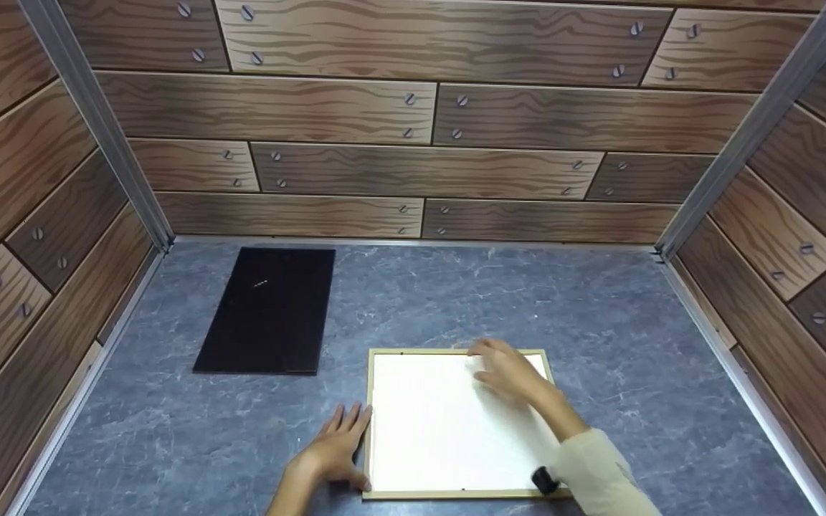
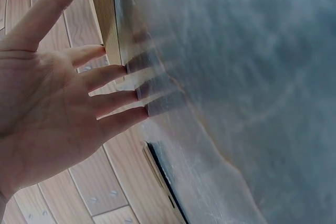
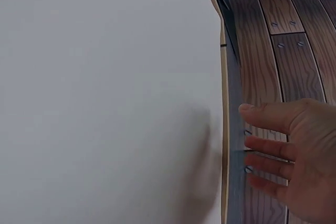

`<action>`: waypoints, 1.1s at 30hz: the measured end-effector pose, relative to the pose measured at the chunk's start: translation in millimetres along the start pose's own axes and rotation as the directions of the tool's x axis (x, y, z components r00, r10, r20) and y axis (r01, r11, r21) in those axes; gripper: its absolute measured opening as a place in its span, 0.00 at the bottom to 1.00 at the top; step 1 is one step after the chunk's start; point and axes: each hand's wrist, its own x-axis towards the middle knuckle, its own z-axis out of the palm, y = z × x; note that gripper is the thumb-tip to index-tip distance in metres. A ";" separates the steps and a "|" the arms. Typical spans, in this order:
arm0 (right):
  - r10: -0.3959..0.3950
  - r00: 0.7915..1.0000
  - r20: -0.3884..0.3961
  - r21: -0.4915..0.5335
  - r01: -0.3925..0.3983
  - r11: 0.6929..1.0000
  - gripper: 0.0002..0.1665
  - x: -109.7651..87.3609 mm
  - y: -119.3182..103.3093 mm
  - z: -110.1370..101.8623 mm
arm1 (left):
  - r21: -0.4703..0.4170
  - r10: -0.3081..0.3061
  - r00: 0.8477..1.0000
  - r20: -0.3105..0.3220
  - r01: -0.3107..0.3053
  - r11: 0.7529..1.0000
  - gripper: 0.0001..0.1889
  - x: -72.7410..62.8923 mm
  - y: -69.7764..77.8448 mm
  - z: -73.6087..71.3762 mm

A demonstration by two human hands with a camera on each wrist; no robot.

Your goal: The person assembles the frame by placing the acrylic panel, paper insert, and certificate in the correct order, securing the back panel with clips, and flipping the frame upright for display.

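A white board with a thin light-wood frame (image 1: 449, 423) lies flat on the table near the front. Along its left edge rests my left hand (image 1: 330, 451), fingers spread and thumb near the lower left corner. The left wrist view shows its fingertips (image 2: 140, 96) down on the table surface beside the wooden edge. My right hand (image 1: 510, 373) is over the board's upper right part, blurred in the head view, casting a shadow on the white surface. Its fingers are loosely bent with nothing between them, and the thumb (image 3: 252, 108) is apart from them in the right wrist view.
A glossy black rectangular panel (image 1: 262, 315) lies on the blue-grey marbled table (image 1: 470, 294), back left of the board. Wood-plank-patterned walls (image 1: 341, 168) with metal corner strips (image 1: 743, 129) enclose the table on the back and sides. A small black device (image 1: 546, 480) sits by the right sleeve.
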 end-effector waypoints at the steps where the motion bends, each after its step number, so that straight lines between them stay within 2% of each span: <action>1: 0.010 1.000 -0.017 0.002 -0.010 1.000 0.22 -5.9 3.7 -3.0 | 0.002 -0.002 1.000 0.001 0.002 1.000 0.57 -0.1 0.2 -0.1; 5: 0.076 0.996 -0.043 -0.012 -0.077 0.997 0.23 -31.6 18.6 -13.9 | -0.004 -0.005 1.000 0.007 0.005 1.000 0.57 -1.3 1.6 -1.3; 12: 0.161 0.986 -0.039 -0.046 -0.162 0.986 0.26 -79.0 35.6 -25.0 | 0.004 -0.008 1.000 0.015 0.008 1.000 0.57 0.1 2.8 -2.1; 22: 0.285 0.955 0.085 0.048 -0.289 0.956 0.40 -135.2 30.5 -19.9 | -0.033 0.027 0.999 -0.020 -0.028 0.999 0.55 -3.3 1.2 2.6; 28: 0.286 0.954 0.086 0.041 -0.290 0.956 0.47 -163.1 25.8 -12.9 | -0.017 0.068 0.997 -0.029 -0.068 0.998 0.52 -14.2 11.0 9.7; 33: 0.260 0.950 0.174 0.096 -0.280 0.955 0.56 -181.2 25.8 -11.1 | 0.015 0.028 1.000 0.002 -0.028 0.999 0.55 -20.4 22.3 13.9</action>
